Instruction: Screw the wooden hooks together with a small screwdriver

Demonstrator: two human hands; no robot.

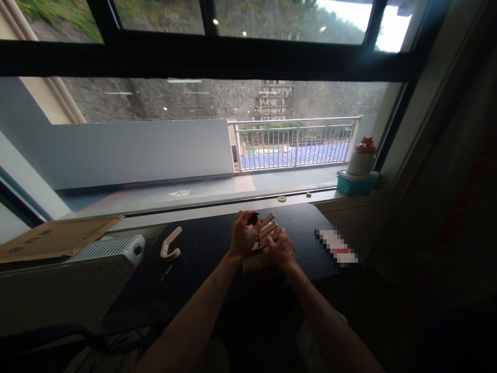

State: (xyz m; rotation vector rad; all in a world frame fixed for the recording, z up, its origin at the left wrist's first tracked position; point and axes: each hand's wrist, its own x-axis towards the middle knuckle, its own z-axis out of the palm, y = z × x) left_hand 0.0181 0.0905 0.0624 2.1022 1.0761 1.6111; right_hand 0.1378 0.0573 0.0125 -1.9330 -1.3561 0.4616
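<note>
Near the far middle of the dark table [212, 259], both my hands work close together. My left hand [243, 235] is closed around a small black object [254, 218], whose kind I cannot make out. Wrapped onto a light wooden piece [267, 221] with parallel strips, my right hand [282, 247] covers part of it. A thin dark rod [259, 238] shows between the hands against the wood. Below them sits a brownish block-like object [258, 265], partly hidden by my right wrist. A J-shaped wooden piece [171, 247] lies to the left.
A small metallic item [166, 272] lies near the J-shaped piece. A blurred-out flat object [337, 246] rests at the table's right. On the sill stand a teal box [357, 182] with a bottle [363, 158] on it, and a small ring [281, 198]. Cardboard [50, 238] covers the radiator [108, 248].
</note>
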